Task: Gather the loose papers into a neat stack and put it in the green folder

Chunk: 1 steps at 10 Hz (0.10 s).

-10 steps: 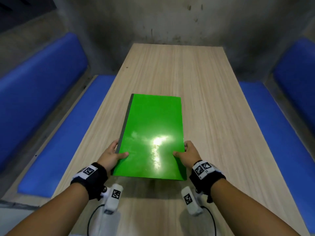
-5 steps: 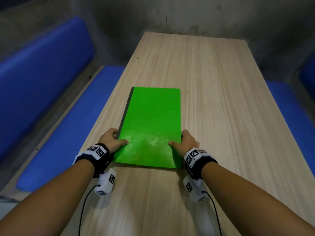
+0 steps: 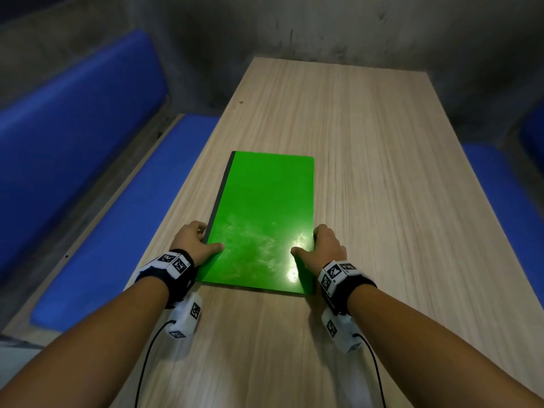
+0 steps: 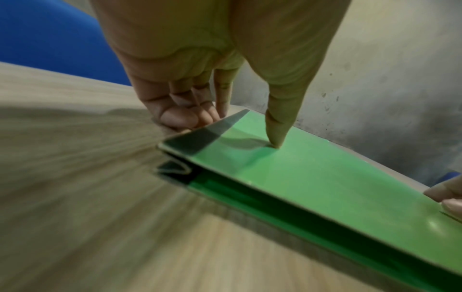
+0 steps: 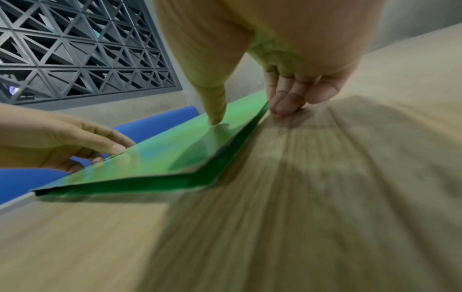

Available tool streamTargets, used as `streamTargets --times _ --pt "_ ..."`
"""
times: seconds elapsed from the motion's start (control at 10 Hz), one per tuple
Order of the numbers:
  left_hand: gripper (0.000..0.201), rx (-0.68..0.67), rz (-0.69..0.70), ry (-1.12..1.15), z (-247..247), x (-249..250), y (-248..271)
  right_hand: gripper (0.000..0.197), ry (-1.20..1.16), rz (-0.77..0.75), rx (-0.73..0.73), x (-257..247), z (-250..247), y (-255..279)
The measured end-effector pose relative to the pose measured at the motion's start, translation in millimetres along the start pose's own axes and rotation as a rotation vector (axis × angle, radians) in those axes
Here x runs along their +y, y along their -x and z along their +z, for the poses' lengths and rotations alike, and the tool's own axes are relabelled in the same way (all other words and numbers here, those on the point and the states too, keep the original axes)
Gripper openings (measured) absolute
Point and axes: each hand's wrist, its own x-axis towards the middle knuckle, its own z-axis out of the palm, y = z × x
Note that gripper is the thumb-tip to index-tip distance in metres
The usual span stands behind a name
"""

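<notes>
The green folder [image 3: 265, 207] lies closed on the wooden table [image 3: 382, 172], its dark spine to the left. My left hand [image 3: 194, 240] holds its near left corner, thumb on the cover and fingers curled at the spine edge [image 4: 190, 120]. My right hand [image 3: 323, 245] holds the near right corner the same way, thumb on top [image 5: 215, 118] and fingers at the open edge. In the left wrist view the folder [image 4: 312, 177] has its near edge slightly raised, with a wire clip [image 4: 175, 170] showing inside. No loose papers are in view.
Blue padded benches [image 3: 103, 231] run along both long sides of the table, the right one [image 3: 500, 201] partly out of frame. A grey concrete wall [image 3: 323, 30] stands behind the far end. A grey lattice screen [image 5: 75, 49] shows in the right wrist view.
Both hands keep the same hold on the folder's near corners. The head view has shifted, and the folder sits at about the same spot on the table.
</notes>
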Motion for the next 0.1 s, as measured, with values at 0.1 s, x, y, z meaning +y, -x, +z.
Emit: streamTargets --times 0.1 --pt "0.086 0.145 0.061 0.093 4.2 -8.9 9.2 0.068 -0.165 0.013 0.057 8.8 -5.1 2.0"
